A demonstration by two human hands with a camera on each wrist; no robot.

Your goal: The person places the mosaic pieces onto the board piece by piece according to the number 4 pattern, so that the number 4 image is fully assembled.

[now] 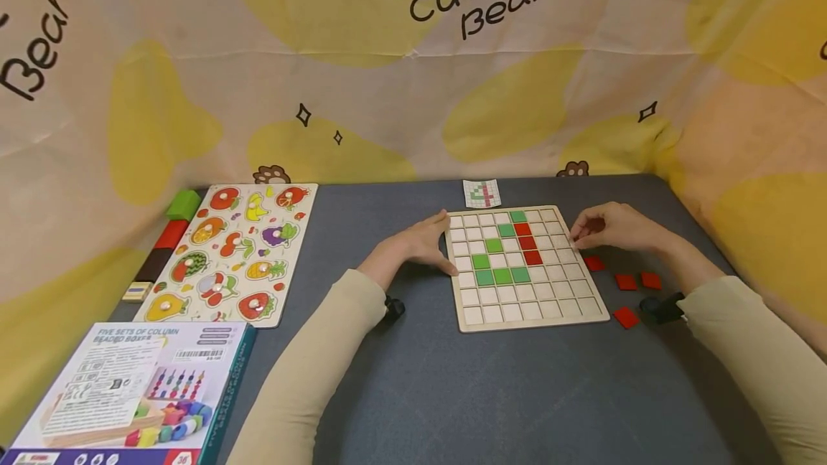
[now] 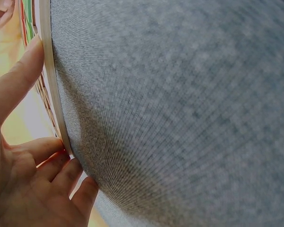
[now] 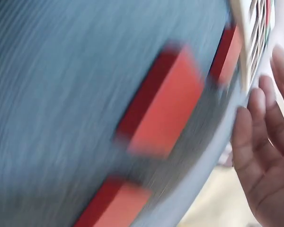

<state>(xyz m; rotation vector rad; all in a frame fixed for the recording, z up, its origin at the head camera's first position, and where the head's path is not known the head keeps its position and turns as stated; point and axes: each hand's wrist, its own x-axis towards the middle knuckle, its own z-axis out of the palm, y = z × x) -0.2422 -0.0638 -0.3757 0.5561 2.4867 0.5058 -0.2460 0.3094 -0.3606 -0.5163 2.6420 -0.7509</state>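
Note:
A wooden grid board [image 1: 533,323] lies flat on the dark table, with green tiles [image 1: 494,245] in a diagonal and a row, and a column of red tiles [image 1: 527,242]. My left hand [image 1: 418,244] rests against the board's left edge, thumb and fingers spread apart along it. In the left wrist view its thumb [image 2: 23,71] touches the rim. By the right edge, my right hand [image 1: 610,227] has loosely bent fingers [image 3: 244,137]; no tile shows in it. Several loose red tiles [image 1: 625,282] lie beside and below that hand.
A small pattern card [image 1: 482,194] lies behind the board. Further left are a fruit puzzle board [image 1: 242,264], coloured blocks [image 1: 184,204] along its side, and a bead-set box [image 1: 136,393] in front. A patterned cloth [image 1: 362,77] hangs at the back and sides.

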